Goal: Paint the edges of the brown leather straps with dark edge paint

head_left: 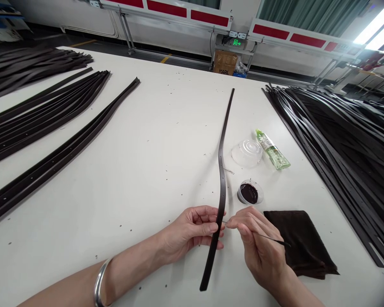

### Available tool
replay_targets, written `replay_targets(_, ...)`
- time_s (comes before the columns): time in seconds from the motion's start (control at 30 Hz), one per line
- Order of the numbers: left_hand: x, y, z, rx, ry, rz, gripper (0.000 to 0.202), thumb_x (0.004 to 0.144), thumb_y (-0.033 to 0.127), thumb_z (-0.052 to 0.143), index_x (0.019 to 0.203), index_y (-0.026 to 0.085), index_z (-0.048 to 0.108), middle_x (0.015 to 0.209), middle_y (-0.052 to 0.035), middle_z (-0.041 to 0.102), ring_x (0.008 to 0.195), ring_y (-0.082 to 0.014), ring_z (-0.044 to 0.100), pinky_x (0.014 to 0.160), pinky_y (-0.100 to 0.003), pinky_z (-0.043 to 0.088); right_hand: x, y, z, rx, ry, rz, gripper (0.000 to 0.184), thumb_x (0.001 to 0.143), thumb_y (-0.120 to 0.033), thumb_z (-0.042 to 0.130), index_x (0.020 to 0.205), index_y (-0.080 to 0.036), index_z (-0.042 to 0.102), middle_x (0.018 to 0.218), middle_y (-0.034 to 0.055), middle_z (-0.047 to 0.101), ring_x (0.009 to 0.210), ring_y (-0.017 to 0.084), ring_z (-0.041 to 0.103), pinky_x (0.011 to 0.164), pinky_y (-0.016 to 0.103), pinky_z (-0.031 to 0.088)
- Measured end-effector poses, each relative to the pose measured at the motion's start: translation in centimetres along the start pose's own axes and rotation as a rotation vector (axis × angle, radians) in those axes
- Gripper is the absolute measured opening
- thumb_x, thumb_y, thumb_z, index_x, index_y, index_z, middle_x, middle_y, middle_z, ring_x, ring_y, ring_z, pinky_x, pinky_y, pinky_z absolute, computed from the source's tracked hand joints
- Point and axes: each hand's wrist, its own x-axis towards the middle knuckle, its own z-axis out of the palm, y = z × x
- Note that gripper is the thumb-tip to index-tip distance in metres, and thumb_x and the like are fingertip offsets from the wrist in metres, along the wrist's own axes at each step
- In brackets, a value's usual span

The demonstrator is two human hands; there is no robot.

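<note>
My left hand pinches a dark brown leather belt strap near its lower end, and the strap runs upright across the white table away from me. My right hand is shut on a thin dark edge-paint brush, whose fine tip touches or nearly touches the strap's edge. Just beyond that hand sits a small cup of dark brown paint. A folded dark brown cloth lies under and to the right of my right hand.
A green-labelled bottle lies beside a clear plastic lid. Several bundles of punched leather straps lie on the left, and a large heap of straps fills the right. Beyond the table's far edge stand a cardboard box and red-striped benches.
</note>
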Motion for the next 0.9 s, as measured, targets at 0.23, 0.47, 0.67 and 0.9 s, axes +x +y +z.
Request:
replay_targets(0.23,-0.1,0.0,-0.1,0.017,-0.016,0.016,0.023,0.081,0.019,0.075,0.103,0.017,0.070,0.093,-0.0046,0.063,0.085,-0.0156,0.062,0.081,-0.038,0.058,-0.1,-0.2,0.0,0.014,0.002,0.023,0.026,0.094,0.000,0.038,0.098,-0.017,0.057,0.078,0.0048,0.065,0.072,0.017,0.059,0.064,0.033,0.047)
replay_targets(0.47,-0.1,0.0,0.1,0.022,-0.004,0.013,0.023,0.079,0.021,0.076,0.101,0.017,0.071,0.091,-0.0040,0.063,0.085,-0.0160,0.062,0.081,-0.038,0.058,-0.1,-0.1,0.0,0.010,-0.005,0.042,0.026,0.094,-0.002,0.038,0.097,-0.017,0.059,0.076,0.0046,0.065,0.070,0.018,0.060,0.063,0.034,0.046)
replay_targets(0.67,-0.2,0.2,0.4,-0.005,0.052,0.012,0.028,0.073,0.021,0.081,0.099,0.017,0.072,0.088,-0.0060,0.065,0.082,-0.0169,0.062,0.078,-0.035,0.057,-1.2,-0.4,-0.6,0.093,0.098,0.193,0.032,0.100,-0.012,0.034,0.095,-0.018,0.064,0.079,0.0044,0.068,0.068,0.016,0.064,0.066,0.031,0.050)
replay_targets(0.9,-0.1,-0.4,-1.0,0.054,0.072,0.058,0.048,0.049,0.038,0.094,0.090,0.021,0.078,0.073,-0.0029,0.069,0.066,-0.0118,0.059,0.068,-0.023,0.048,4.8,4.5,-3.7,-0.059,0.165,0.378,0.028,0.105,-0.029,0.034,0.105,-0.018,0.059,0.108,0.0080,0.066,0.090,0.017,0.068,0.077,0.028,0.057)
